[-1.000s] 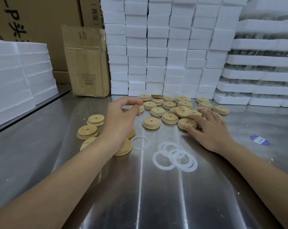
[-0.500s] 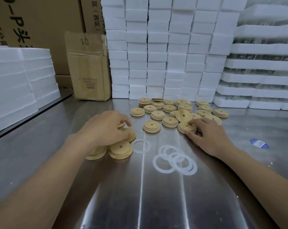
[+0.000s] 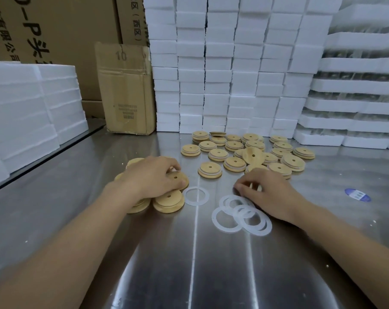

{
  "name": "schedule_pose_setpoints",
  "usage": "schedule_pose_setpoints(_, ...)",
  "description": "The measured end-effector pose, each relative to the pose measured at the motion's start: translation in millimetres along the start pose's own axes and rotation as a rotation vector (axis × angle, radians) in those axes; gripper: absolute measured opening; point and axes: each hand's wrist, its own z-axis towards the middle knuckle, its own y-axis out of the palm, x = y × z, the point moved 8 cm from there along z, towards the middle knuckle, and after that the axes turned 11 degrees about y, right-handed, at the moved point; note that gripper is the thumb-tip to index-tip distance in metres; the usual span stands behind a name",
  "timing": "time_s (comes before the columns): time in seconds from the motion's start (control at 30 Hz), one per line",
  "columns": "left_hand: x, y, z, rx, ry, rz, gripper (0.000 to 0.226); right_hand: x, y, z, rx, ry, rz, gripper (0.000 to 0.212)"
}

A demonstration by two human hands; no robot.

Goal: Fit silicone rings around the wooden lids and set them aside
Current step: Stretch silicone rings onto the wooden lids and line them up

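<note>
I am curling my left hand (image 3: 153,179) over a wooden lid (image 3: 177,175), thumb and fingertips clamping its rim. It is sitting on a small heap of bare lids (image 3: 169,200) left of the middle of the steel counter (image 3: 189,264).

My right hand (image 3: 267,190) is resting knuckles up, its fingers bent down to the counter at the far side of the overlapping silicone rings (image 3: 241,214). Something pale is showing between those fingers, but I cannot tell whether they are pinching anything.

A single ring (image 3: 185,196) is lying flat just beside the heap. Many more lids (image 3: 251,152) are lying spread toward the counter's far edge, below stacked white foam blocks (image 3: 222,74). A cardboard box (image 3: 126,90) is standing at the far left corner, and a blue sticker (image 3: 357,194) is lying toward the right edge.
</note>
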Motion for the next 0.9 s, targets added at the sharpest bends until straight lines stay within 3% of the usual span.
schedule_pose_setpoints(0.17,-3.8,-8.6,-1.3,0.210,-0.073,-0.094,0.055,-26.7,8.5,-15.8,-0.150,-0.038,0.125,0.010)
schedule_pose_setpoints(0.23,-4.1,-16.6,-4.0,0.342,-0.089,-0.285,0.046,-30.2,8.3,-19.0,-0.152,-0.032,0.121,0.011)
schedule_pose_setpoints(0.33,1.1,-27.2,-4.6,0.468,-0.111,-0.650,0.039,-42.7,12.1,-24.4,-0.152,-0.077,0.065,0.039)
schedule_pose_setpoints(0.47,15.8,-26.9,-6.1,0.456,-0.144,-1.056,0.049,-64.8,33.5,-33.7,-0.220,-0.193,-0.106,0.045)
schedule_pose_setpoints(0.63,34.4,-16.1,-7.1,0.403,-0.149,-1.460,0.066,-78.7,26.9,-37.4,-0.137,-0.237,-0.035,0.016)
schedule_pose_setpoints(0.8,42.7,0.1,-6.8,0.323,-0.171,-1.505,0.057,-93.2,18.2,-45.5,-0.002,-0.389,-0.072,0.015)
schedule_pose_setpoints(0.9,43.6,7.8,-5.5,0.309,-0.193,-1.463,0.042,-86.3,5.1,-41.0,0.024,-0.258,0.166,0.011)
